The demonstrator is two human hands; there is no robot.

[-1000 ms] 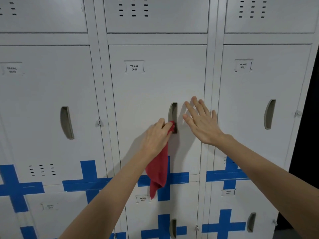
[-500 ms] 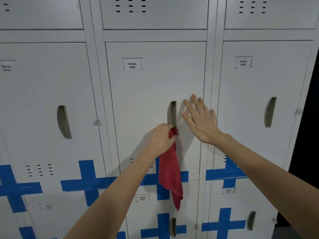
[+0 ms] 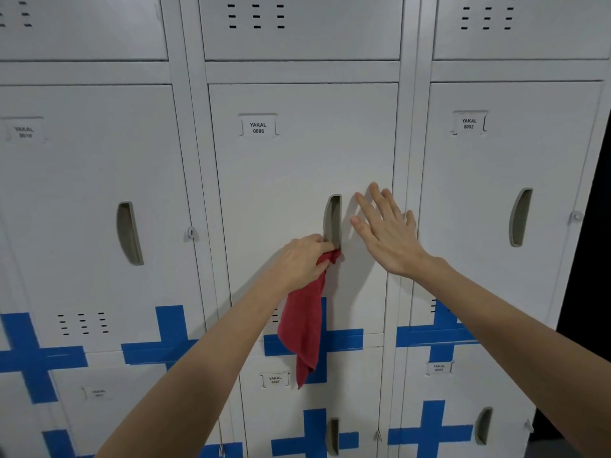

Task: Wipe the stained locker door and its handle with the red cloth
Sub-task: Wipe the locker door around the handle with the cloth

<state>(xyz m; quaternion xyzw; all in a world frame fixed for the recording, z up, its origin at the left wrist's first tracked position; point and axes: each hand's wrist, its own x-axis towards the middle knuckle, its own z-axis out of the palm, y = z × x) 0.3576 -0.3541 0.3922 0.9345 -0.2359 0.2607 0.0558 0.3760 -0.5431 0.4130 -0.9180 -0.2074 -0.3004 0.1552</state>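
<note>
A person faces a wall of pale grey lockers, both bare arms reaching forward. The left hand [image 3: 304,259] is closed on the bunched top of the red cloth [image 3: 305,322], pressing that wad against the bottom end of the recessed handle [image 3: 333,221] on the locker door [image 3: 297,166] labelled YAKAL 0006. A second ago the wad sat higher, inside the lower part of the slot; it has since slid down to the slot's bottom lip, and the loose tail, which had swung out to the right, now hangs nearly straight down over the blue tape cross [image 3: 340,338]. That reads as a downward stroke along the handle reaching its end, so the handle looks partly wiped; whether the door panel is clean cannot be judged, as no stain shows on it.

The right hand [image 3: 385,233] has stayed open, fingers spread, palm flat against the door just right of the handle and near the door's right edge, seemingly steadying it.

Room to move: the panel above and left of the handle is bare apart from the name label [image 3: 258,127], so wide strokes are free there. To the right, the door edge and the frame post [image 3: 408,160] are close, and the bracing hand fills that strip. Below, the door's bottom edge lies just under the hanging tail
</note>
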